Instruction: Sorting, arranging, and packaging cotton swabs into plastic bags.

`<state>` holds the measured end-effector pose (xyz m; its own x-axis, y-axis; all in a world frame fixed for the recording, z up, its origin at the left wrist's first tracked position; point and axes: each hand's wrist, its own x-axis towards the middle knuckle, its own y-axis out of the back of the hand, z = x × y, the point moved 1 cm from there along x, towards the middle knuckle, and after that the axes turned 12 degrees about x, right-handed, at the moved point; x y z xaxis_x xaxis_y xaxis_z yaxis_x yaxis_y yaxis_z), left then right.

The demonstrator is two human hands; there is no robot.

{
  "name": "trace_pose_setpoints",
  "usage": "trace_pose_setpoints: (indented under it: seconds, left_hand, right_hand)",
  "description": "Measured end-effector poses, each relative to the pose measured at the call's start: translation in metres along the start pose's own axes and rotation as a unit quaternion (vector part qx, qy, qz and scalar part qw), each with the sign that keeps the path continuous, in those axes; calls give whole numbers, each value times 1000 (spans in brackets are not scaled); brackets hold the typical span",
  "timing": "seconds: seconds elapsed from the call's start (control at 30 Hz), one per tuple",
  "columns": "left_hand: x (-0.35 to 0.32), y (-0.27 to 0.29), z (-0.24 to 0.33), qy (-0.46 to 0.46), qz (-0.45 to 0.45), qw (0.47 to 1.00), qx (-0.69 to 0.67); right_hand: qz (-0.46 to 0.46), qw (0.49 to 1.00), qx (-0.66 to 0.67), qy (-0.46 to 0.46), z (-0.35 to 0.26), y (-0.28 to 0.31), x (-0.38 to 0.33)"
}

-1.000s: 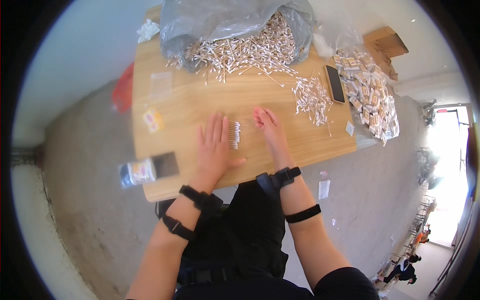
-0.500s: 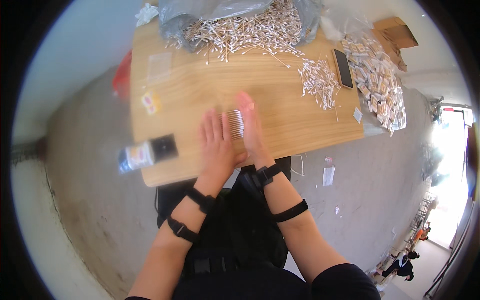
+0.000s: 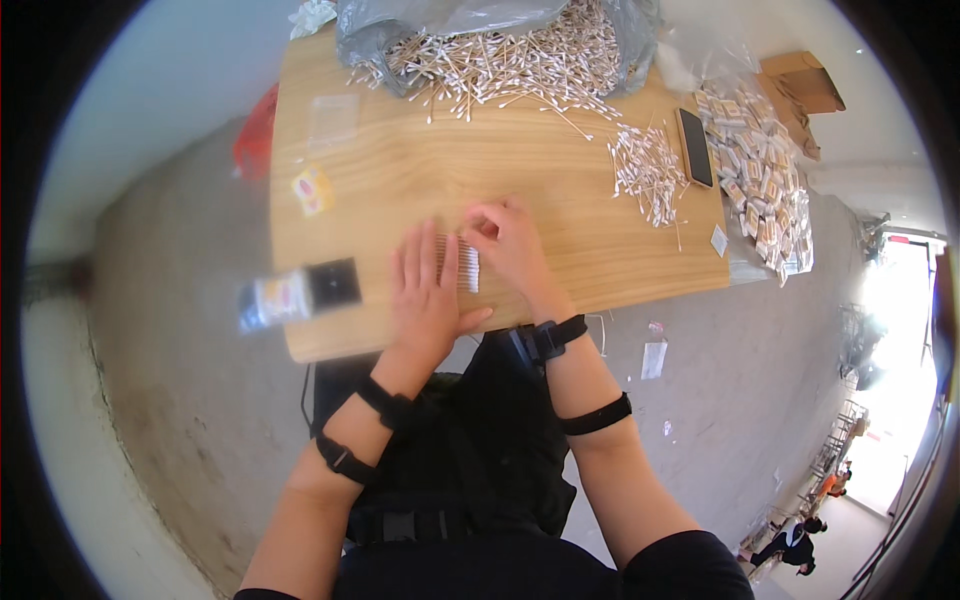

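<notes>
A neat row of cotton swabs (image 3: 468,268) lies side by side on the wooden table (image 3: 560,240), white tips toward the right. Flat along its left side rests my left hand (image 3: 428,290), fingers stretched out, covering part of the sticks. At the row's far end is my right hand (image 3: 512,245), its thumb and fingers bent together in a pinch. Whatever those fingertips hold is too small to make out. Farther right lies a loose heap of cotton swabs (image 3: 645,175).
Many more swabs spill from a grey plastic bag (image 3: 365,40) at the back. Right of the loose heap are a phone (image 3: 694,148) and a pile of small packs (image 3: 765,185). A yellow-and-white packet (image 3: 313,191) and a black-capped bottle (image 3: 285,300) are on the left.
My right hand has gone from stretched flat along the row's right side to pinching at its far end. My left hand stays flat by the row. The whole view has shifted slightly.
</notes>
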<state>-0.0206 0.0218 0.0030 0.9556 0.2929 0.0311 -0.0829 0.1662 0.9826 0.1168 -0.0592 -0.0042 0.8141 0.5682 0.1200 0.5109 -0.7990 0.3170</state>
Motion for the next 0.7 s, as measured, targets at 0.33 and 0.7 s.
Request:
trace_pose_setpoints:
  seconds: [0.33, 0.7]
  left_hand:
    - [-4, 1, -2, 1, 15, 1000, -27]
    - [-8, 8, -5, -6, -16, 999, -46]
  right_hand:
    - [-160, 985, -13, -69, 5, 6, 20]
    - [121, 973, 156, -122, 5, -9, -20]
